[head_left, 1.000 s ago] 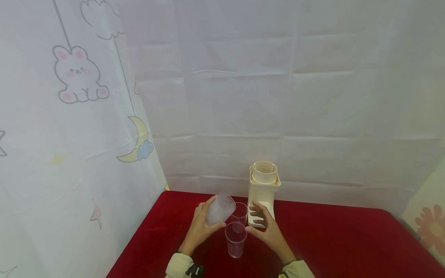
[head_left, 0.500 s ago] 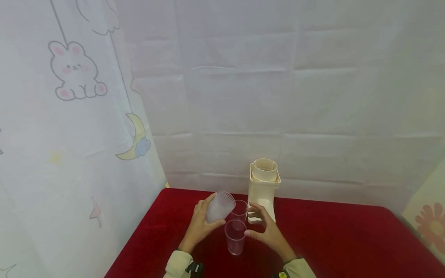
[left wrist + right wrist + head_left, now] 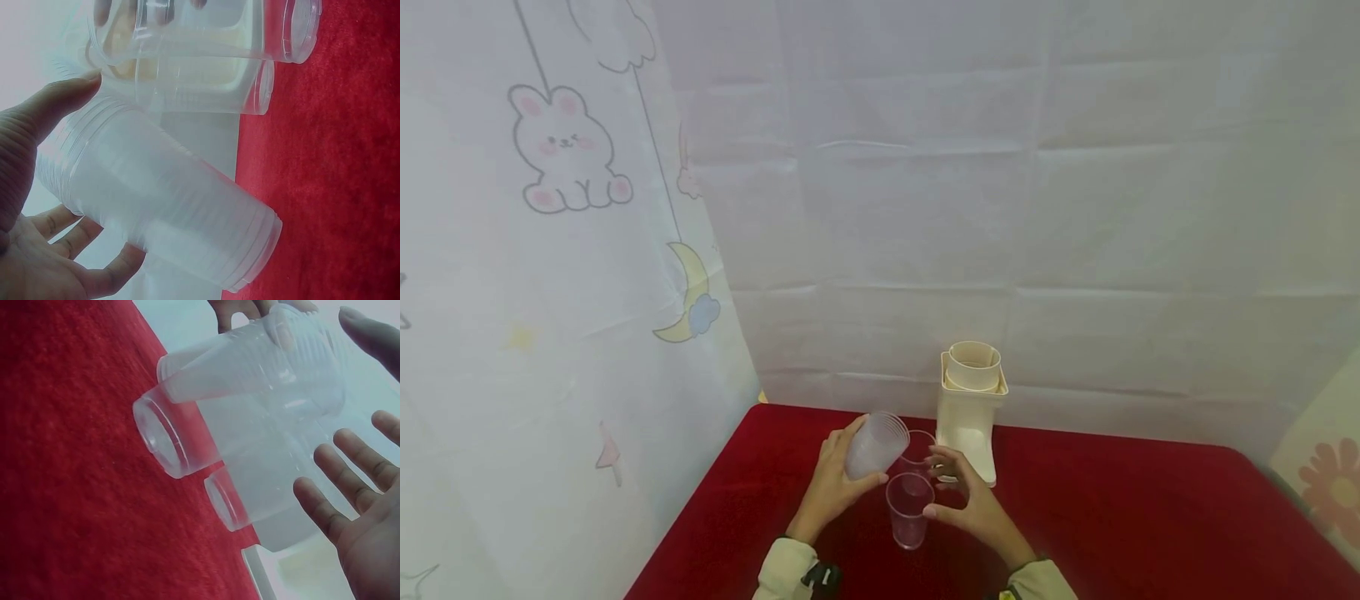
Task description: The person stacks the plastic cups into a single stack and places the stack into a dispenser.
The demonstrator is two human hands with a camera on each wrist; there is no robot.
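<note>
My left hand [image 3: 831, 490] grips a nested stack of clear plastic cups [image 3: 874, 450], tilted with the rims up and to the right. In the left wrist view the thumb lies by the stack's rims [image 3: 81, 144] and the other fingers curl beneath. One clear cup [image 3: 909, 527] stands upright on the table between both hands. Behind it another clear cup [image 3: 917, 457] stands, partly covered. Beside the front cup's rim my right hand [image 3: 973, 507] is held with fingers spread and slightly bent. In the right wrist view a gap separates its fingers [image 3: 350, 459] from the cups.
A cream-coloured stand with a round tube on top [image 3: 967, 408] stands behind the right hand, near the back edge. Red cloth [image 3: 1112, 517] covers the table. White printed curtains [image 3: 887, 208] close off the back and sides.
My right hand has shifted slightly left and its fingers have dropped a little near the front cup. The left hand and its stack stay nearly still; the head view tilts slightly.
</note>
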